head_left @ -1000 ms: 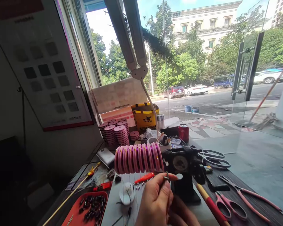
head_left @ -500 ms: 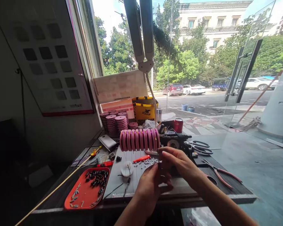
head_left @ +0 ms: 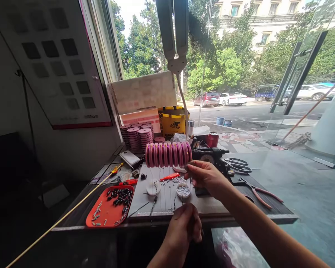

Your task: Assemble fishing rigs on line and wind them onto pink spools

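Note:
My left hand (head_left: 184, 224) is closed low at the board's front edge, with a dark beaded strand rising from its fingers. My right hand (head_left: 205, 174) is pinched just below the right end of a row of pink spools (head_left: 168, 154); what it grips is too small to make out. Between the hands sits a white round dish of beads (head_left: 183, 190) on the pale board (head_left: 163, 206). Thin lines run down from the spools over the board. A white disc (head_left: 153, 188) with a dark cord and a red-orange tool (head_left: 169, 177) lie left of the dish.
A red tray (head_left: 109, 214) of black beads and metal pieces lies left. Stacked pink spools (head_left: 133, 140), a yellow bag (head_left: 173, 124) and a red can (head_left: 212, 140) stand behind. Scissors (head_left: 238, 165) and pliers (head_left: 261, 195) lie right. A thin stick (head_left: 64, 216) crosses the left side.
My hands have moved apart: the left one down toward the front edge, the right one slightly up. The dish of beads has come into view between them. The camera view has shifted slightly.

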